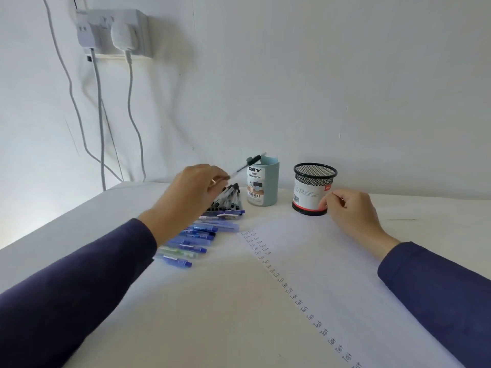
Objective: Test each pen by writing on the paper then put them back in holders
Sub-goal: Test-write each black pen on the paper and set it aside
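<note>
My left hand (191, 197) pinches a clear pen with a black cap (245, 166), its capped end tilted up over the rim of the grey-blue holder (264, 187). Under that hand lies a row of black-capped pens (228, 199), and nearer me a row of blue pens (196, 236). My right hand (350, 211) rests with curled fingers against the right side of the black mesh holder (313, 187). The white paper (332, 274) carries a long slanted column of the word "Test".
The table meets a white wall just behind the holders. A socket with plugs (114, 33) sits high on the left, and cables (130, 115) hang from it down to the table's back edge.
</note>
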The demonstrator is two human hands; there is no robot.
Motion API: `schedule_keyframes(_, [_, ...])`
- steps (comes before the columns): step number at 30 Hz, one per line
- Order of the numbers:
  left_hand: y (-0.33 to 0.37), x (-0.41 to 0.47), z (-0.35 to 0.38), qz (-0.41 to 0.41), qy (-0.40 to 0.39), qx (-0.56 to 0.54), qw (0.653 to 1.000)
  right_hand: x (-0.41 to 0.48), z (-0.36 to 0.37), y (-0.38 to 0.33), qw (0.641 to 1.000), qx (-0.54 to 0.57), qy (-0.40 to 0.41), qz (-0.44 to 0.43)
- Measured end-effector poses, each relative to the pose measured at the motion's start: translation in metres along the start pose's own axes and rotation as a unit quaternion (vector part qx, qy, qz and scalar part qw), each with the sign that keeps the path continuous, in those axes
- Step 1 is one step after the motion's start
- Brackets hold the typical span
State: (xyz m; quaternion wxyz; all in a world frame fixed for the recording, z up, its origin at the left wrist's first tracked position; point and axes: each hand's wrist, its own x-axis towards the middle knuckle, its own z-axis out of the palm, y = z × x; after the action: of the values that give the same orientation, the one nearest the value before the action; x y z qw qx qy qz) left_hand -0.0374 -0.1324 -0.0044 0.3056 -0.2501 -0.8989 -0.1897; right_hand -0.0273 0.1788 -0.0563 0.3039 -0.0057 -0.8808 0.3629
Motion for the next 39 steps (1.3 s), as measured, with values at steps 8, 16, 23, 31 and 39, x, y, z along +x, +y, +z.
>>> schedule_keyframes(8, [-0.107,0.002,-0.008,-0.286,-0.050,0.027,0.957,-0.010,0.005,-0.008,0.990,-0.086,-0.060,-0.092])
schedule_keyframes(16, [-0.128,-0.003,0.007,-0.294,-0.103,0.057,0.948,-0.013,0.009,-0.013,0.981,-0.090,-0.127,-0.119])
schedule_keyframes(23, [-0.127,-0.002,0.009,-0.284,-0.122,0.028,0.951,-0.013,0.010,-0.013,0.971,-0.097,-0.144,-0.162])
schedule_keyframes(31, [-0.128,-0.004,0.004,-0.288,-0.145,0.006,0.947,-0.016,0.015,-0.011,0.962,-0.110,-0.152,-0.197])
schedule_keyframes(39, [-0.127,-0.003,0.002,-0.289,-0.149,0.007,0.946,-0.016,0.015,-0.009,0.960,-0.113,-0.154,-0.206])
